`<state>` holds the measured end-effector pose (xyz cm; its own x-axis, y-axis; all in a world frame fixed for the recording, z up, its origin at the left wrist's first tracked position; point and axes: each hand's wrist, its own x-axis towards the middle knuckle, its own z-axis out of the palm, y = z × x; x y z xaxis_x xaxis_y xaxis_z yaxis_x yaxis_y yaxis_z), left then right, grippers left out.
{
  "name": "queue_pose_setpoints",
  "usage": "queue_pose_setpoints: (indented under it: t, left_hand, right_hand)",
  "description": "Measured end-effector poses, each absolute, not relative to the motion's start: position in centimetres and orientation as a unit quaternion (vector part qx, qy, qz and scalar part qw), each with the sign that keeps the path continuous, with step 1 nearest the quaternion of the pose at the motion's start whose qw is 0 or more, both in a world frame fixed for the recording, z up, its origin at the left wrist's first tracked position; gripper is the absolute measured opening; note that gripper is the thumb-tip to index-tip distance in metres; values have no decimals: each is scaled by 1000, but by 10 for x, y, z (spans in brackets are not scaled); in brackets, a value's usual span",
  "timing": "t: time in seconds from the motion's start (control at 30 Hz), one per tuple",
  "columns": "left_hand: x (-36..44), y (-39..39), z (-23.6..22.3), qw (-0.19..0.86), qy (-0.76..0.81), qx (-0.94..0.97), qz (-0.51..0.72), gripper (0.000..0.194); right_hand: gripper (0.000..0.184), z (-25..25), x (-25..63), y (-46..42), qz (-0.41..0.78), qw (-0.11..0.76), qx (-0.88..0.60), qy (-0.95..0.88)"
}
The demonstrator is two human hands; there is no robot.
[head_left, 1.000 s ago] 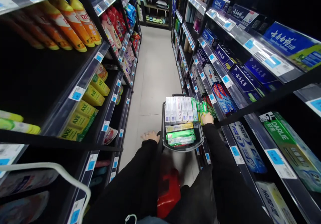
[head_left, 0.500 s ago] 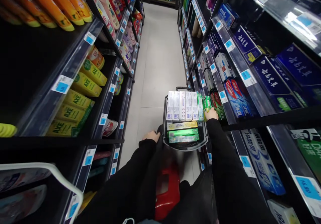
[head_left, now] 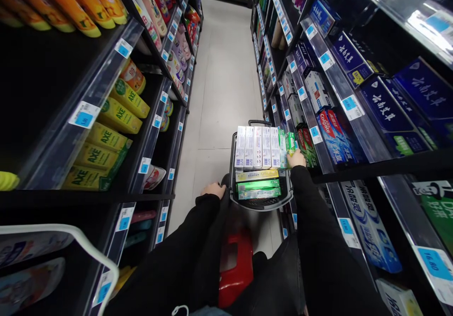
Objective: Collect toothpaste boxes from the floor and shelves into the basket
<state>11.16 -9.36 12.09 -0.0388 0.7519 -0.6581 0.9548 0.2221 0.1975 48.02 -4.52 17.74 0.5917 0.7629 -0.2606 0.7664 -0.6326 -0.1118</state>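
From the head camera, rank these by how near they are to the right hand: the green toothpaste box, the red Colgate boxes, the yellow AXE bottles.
From the right hand:
1. Green toothpaste box, at its fingertips, on the basket's right side.
2. Red Colgate boxes, on the right-hand shelf, beyond the hand.
3. Yellow AXE bottles, across the aisle on the left shelf.

The far floor (head_left: pixel 222 70) is brightly lit; shelf recesses are shadowed, edges are bowed, glare is seen upper right

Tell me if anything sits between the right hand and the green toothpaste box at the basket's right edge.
Nothing visible does. The right hand already touches the green toothpaste box, which stands at the right end of the upright row in the basket.
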Motion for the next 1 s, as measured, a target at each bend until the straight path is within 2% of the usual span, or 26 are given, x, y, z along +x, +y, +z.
queue_pose_setpoints:
  t: [0.57,0.9,1.0]
  left_hand:
    - [112,-93,120,338,705,605,-151,54]
    - [111,-90,124,352,699,605,-148,55]
    - [109,-85,128,358,676,627,-149,57]
  right_hand:
    - [53,190,479,-53,-138,-19,903,406]
    - [33,257,438,-95,-79,-97,883,453]
    - [26,307,426,-149,-11,-196,801,566]
